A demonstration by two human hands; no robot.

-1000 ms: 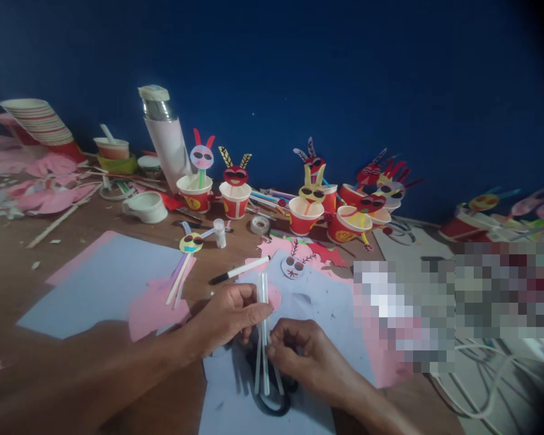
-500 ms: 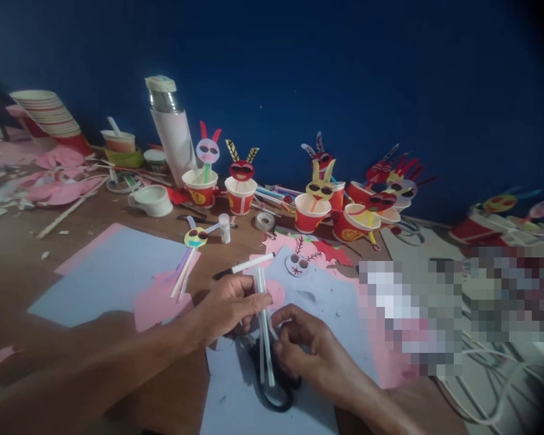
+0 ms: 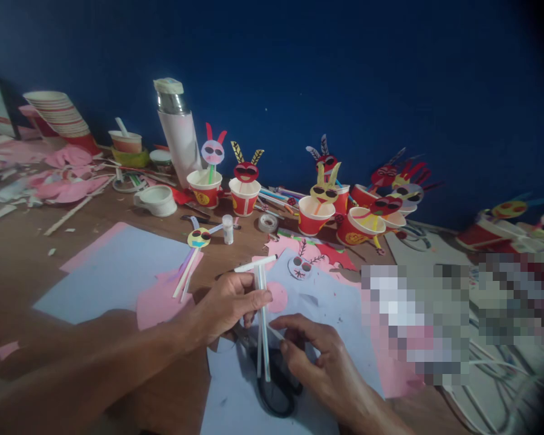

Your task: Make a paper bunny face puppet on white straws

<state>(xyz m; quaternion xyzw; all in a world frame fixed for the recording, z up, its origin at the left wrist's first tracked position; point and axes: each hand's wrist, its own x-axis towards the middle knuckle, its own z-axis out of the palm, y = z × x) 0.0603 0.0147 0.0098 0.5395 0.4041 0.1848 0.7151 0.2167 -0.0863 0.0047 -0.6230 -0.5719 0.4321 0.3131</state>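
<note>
My left hand is closed on a few slim white straws, pinching them near their upper ends between thumb and fingers. Their lower ends point toward me. A narrow white strip slants off the straws to the closed thumb and index finger of my right hand. Beneath the straws lie scissors with black handles, on a pale blue paper sheet. Just beyond my left hand is a white marker with a dark end. A round paper face with feelers rests on the sheet.
Red paper cups carrying paper bug figures line the wall. A glue stick, a tape roll and a flask stand nearby. Pink scraps and stacked cups are at left, cables at right.
My right hand has drawn slightly away from the straws, to the right and down, and more of the narrow strip shows between. The whole view has shifted a little.
</note>
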